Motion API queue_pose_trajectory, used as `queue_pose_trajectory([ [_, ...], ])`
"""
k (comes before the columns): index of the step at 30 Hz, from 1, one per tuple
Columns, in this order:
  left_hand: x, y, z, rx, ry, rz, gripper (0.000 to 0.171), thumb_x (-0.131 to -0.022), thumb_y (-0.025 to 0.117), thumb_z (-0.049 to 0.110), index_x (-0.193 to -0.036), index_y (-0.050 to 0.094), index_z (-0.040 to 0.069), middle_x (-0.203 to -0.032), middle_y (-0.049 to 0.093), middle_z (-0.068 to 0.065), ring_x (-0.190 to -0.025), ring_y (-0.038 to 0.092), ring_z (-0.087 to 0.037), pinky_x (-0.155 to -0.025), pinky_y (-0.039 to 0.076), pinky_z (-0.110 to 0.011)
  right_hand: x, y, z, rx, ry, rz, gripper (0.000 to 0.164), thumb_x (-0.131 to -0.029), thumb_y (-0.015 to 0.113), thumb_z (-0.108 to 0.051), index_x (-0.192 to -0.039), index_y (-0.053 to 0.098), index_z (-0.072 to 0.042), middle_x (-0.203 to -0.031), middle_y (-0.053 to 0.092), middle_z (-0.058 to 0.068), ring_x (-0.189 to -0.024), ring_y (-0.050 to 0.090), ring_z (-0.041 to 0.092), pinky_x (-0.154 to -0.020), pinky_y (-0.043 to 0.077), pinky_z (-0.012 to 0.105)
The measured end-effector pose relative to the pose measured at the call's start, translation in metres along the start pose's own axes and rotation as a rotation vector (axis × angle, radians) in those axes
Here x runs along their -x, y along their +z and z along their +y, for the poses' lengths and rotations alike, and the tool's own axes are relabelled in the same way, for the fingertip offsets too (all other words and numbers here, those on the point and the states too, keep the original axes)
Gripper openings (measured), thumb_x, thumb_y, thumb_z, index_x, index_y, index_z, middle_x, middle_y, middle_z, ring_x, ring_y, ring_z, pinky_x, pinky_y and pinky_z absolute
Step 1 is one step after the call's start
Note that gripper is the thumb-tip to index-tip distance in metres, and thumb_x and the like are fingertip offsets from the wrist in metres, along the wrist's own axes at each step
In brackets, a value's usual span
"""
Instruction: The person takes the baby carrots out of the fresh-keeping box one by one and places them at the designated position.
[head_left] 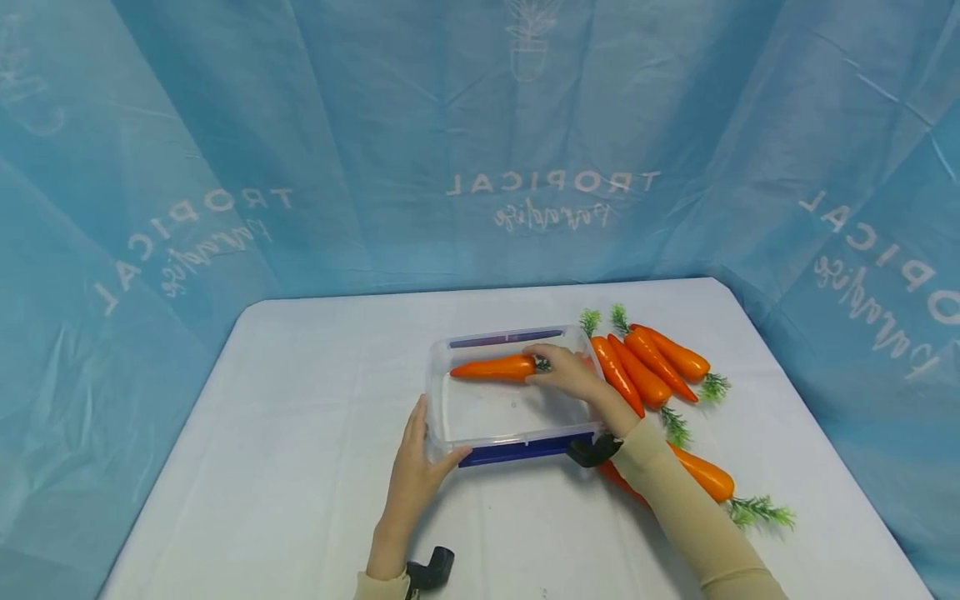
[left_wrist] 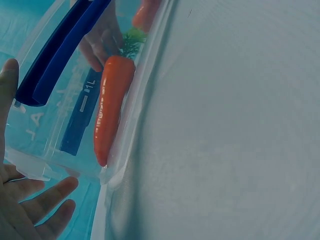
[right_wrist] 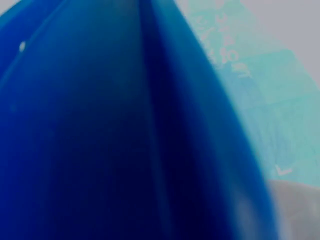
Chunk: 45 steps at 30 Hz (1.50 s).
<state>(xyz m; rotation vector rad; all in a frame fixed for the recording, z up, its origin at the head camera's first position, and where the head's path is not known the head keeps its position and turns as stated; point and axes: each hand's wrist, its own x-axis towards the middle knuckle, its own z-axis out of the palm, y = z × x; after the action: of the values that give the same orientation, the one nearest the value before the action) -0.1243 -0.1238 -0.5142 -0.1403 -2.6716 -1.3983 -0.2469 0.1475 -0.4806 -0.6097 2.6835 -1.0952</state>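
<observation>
A clear plastic box (head_left: 480,417) with blue latches stands on the white table. One orange carrot (head_left: 495,368) lies lengthwise in it; the left wrist view shows this carrot (left_wrist: 112,110) through the clear wall. My right hand (head_left: 566,372) reaches into the box and pinches the carrot's leafy end between thumb and fingers. My left hand (head_left: 414,467) rests at the near left corner, thumb along the front and fingers spread beside the left wall. A blue latch (right_wrist: 115,125) fills most of the right wrist view, hiding the right hand there.
Several carrots (head_left: 637,371) with green tops lie right of the box. Another carrot (head_left: 701,472) lies nearer, partly behind the right sleeve (head_left: 682,508). A blue printed curtain (head_left: 390,225) hangs around the table (head_left: 300,433).
</observation>
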Motion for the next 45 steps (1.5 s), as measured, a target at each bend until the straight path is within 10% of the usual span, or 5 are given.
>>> queue_pose_trajectory([
  [29, -0.0001, 0.0025, -0.0051, -0.010, 0.005, -0.013, 0.103, -0.077, 0.075, 0.047, -0.153, 0.016, 0.010, -0.158, 0.023, -0.014, -0.140, 0.034, -0.034, -0.113, 0.032, -0.053, -0.0007, 0.0021, -0.0008, 0.112, 0.078, -0.062, 0.040, -0.078, 0.077, -0.009, -0.115, 0.065, 0.001, -0.108, 0.069, 0.015, -0.092, 0.063, 0.023, -0.087, 0.055, 0.037],
  [45, -0.0003, 0.0018, -0.0045, -0.010, 0.000, -0.023, 0.103, -0.078, 0.074, 0.047, -0.153, 0.015, 0.010, -0.158, 0.022, -0.014, -0.139, 0.035, -0.035, -0.112, 0.033, -0.054, 0.0024, -0.0011, -0.0041, -0.134, -0.053, 0.080, 0.039, -0.077, 0.079, -0.012, -0.113, 0.067, 0.000, -0.110, 0.070, 0.016, -0.097, 0.068, 0.025, -0.089, 0.056, 0.037],
])
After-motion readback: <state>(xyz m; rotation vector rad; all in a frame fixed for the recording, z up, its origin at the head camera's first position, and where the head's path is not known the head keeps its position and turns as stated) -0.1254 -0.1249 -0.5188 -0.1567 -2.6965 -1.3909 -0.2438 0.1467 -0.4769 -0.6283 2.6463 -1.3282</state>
